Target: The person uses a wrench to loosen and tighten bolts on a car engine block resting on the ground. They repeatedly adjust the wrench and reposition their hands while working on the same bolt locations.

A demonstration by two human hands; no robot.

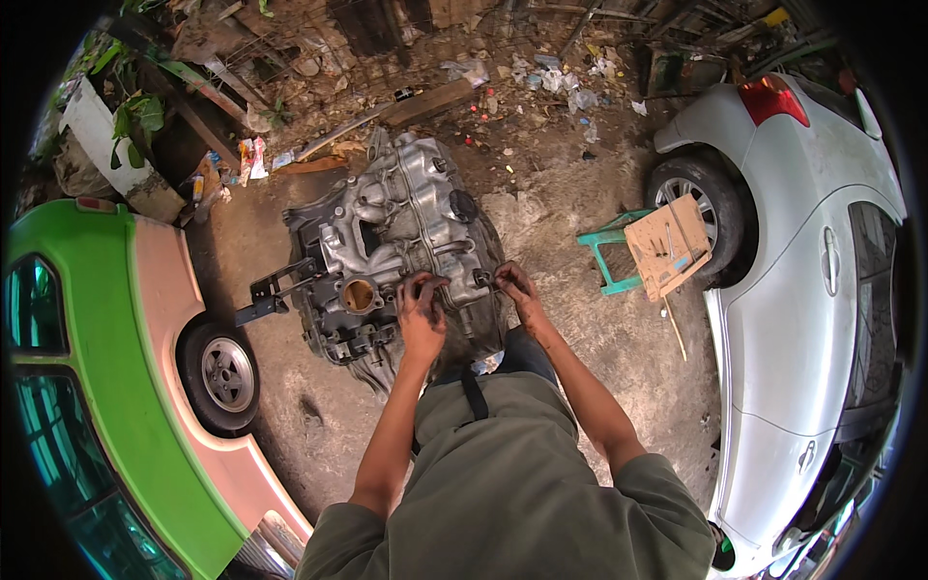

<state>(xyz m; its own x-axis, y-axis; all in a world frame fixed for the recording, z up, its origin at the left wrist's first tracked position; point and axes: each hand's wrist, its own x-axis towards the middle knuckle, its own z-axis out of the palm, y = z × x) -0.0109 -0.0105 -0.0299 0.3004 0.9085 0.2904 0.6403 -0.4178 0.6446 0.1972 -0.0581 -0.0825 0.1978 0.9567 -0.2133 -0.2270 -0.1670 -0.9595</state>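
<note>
A car engine [372,256] with a silver metal valve cover [430,198] stands in front of me. A round port [359,296] with a brownish inside lies to the left of my hands. At the cover's near left side, my left hand [421,314] has its fingers curled in against the metal; what they grip, if anything, is hidden. My right hand [520,290] pinches at the cover's near right corner, beside a small dark fitting [481,278]. Anything between those fingertips is too small to name. Both hands have dark smudges.
A green and pinkish car [159,280] stands at the left, a silver car [773,338] at the right. Between engine and silver car, a green stool [607,253] bears a cardboard sheet [667,237] with small tools. Wood planks [430,101] and scattered litter [570,87] lie beyond.
</note>
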